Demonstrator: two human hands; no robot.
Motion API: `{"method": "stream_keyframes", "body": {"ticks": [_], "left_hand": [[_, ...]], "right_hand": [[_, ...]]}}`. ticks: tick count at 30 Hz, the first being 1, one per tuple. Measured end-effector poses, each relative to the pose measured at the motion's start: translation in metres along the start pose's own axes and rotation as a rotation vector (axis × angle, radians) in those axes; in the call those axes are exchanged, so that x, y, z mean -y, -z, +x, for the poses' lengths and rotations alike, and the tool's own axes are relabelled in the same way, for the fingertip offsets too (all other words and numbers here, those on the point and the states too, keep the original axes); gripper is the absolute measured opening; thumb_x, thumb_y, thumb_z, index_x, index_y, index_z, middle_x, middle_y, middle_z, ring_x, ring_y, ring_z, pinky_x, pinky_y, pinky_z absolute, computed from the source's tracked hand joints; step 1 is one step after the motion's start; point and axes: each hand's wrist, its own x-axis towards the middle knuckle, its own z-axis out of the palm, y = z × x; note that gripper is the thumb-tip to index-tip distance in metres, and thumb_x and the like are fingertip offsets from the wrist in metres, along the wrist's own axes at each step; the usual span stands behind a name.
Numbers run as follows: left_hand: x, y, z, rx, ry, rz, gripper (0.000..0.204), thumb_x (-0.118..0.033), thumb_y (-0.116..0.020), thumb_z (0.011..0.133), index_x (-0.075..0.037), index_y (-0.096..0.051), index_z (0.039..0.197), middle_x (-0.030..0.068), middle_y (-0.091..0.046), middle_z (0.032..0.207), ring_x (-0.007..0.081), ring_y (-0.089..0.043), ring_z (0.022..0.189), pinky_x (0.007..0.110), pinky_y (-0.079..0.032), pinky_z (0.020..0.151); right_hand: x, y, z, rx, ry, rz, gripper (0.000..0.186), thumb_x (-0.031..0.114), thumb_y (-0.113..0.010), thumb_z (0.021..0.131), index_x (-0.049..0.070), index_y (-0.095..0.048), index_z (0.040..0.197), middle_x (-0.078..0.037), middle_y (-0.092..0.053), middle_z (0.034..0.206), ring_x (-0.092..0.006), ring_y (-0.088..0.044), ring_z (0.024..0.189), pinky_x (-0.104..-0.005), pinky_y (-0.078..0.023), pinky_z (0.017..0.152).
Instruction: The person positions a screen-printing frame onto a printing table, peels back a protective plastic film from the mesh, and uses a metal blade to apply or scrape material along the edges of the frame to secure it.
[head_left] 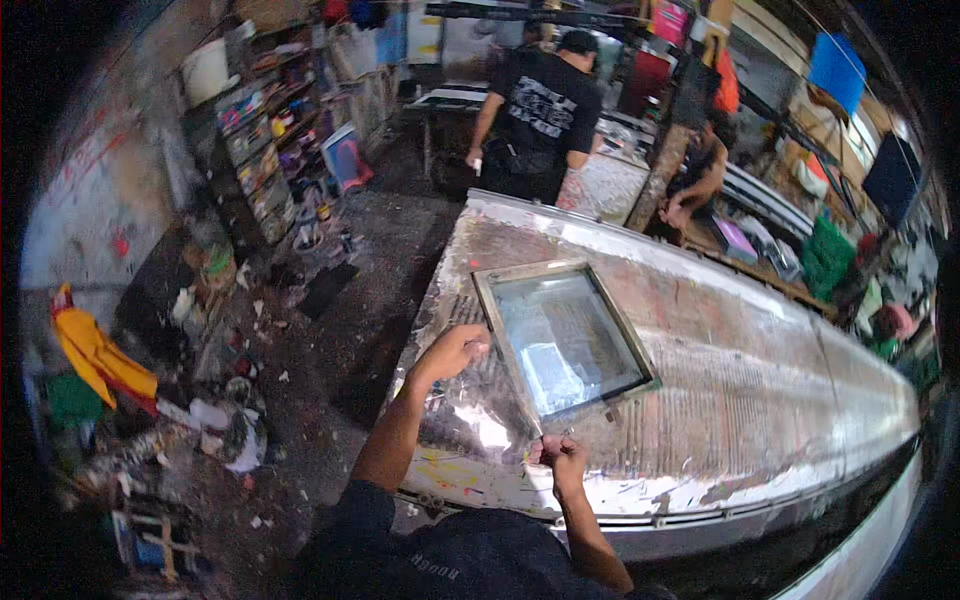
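Observation:
A rectangular metal-edged frame (565,335) with a pale, see-through panel lies tilted on a long, worn, paint-stained metal table (730,390). My left hand (452,350) is beside the frame's left edge, fingers curled; whether anything is in them I cannot make out. My right hand (557,455) is closed at the frame's lower left corner, fingers round a small thing or edge that is too blurred to name.
A person in a dark T-shirt (540,110) stands beyond the table; another person (695,180) bends at right. Cluttered shelves (265,155) line the left wall. Yellow cloth (100,350) and scattered items lie at left. A long pale board (870,530) runs along the table's near right side.

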Motion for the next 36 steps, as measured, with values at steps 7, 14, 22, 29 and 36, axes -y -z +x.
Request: {"method": "stream_keyframes", "body": {"ticks": [7, 14, 22, 29, 36], "left_hand": [[0.021, 0.008, -0.013, -0.002, -0.013, 0.069, 0.010, -0.007, -0.064, 0.100, 0.002, -0.063, 0.102, 0.0127, -0.066, 0.083, 0.0209, -0.062, 0.077, 0.039, -0.051, 0.076], [0.041, 0.011, -0.020, 0.012, -0.011, -0.016, 0.007, -0.005, -0.062, 0.100, 0.002, -0.061, 0.098, 0.0083, -0.063, 0.077, 0.0181, -0.062, 0.074, 0.038, -0.051, 0.071], [0.065, 0.014, -0.046, -0.062, 0.095, -0.046, 0.008, -0.005, -0.063, 0.100, 0.002, -0.060, 0.099, 0.0053, -0.062, 0.084, 0.0151, -0.059, 0.080, 0.036, -0.050, 0.073], [0.095, 0.020, -0.068, -0.172, -0.059, 0.143, 0.009, -0.004, -0.064, 0.099, 0.002, -0.059, 0.095, 0.0075, -0.059, 0.081, 0.0171, -0.065, 0.072, 0.036, -0.052, 0.070], [0.101, 0.015, -0.080, -0.142, 0.090, -0.064, 0.011, -0.005, -0.062, 0.101, 0.001, -0.059, 0.093, 0.0046, -0.059, 0.079, 0.0147, -0.067, 0.071, 0.035, -0.052, 0.069]], "right_hand": [[-0.013, -0.002, 0.004, -0.067, -0.062, -0.129, 0.021, 0.019, -0.071, 0.103, 0.001, -0.069, 0.093, -0.012, -0.073, 0.085, -0.0221, -0.071, 0.073, -0.0385, -0.062, 0.070], [-0.029, -0.005, 0.005, -0.047, -0.056, -0.108, 0.015, 0.018, -0.069, 0.104, 0.003, -0.067, 0.101, -0.011, -0.072, 0.087, -0.0213, -0.069, 0.072, -0.0371, -0.059, 0.070], [-0.040, -0.005, 0.014, 0.012, -0.096, -0.137, 0.022, 0.025, -0.072, 0.103, 0.003, -0.067, 0.101, -0.009, -0.072, 0.086, -0.0207, -0.069, 0.073, -0.0359, -0.059, 0.070], [-0.045, -0.011, 0.022, 0.099, -0.028, -0.189, 0.020, 0.023, -0.072, 0.103, 0.003, -0.069, 0.100, -0.007, -0.070, 0.082, -0.0187, -0.069, 0.073, -0.0343, -0.057, 0.069], [-0.052, -0.005, 0.021, 0.121, -0.058, -0.216, 0.018, 0.018, -0.070, 0.104, 0.003, -0.069, 0.096, -0.005, -0.068, 0.082, -0.0156, -0.065, 0.072, -0.0309, -0.054, 0.066]]}}
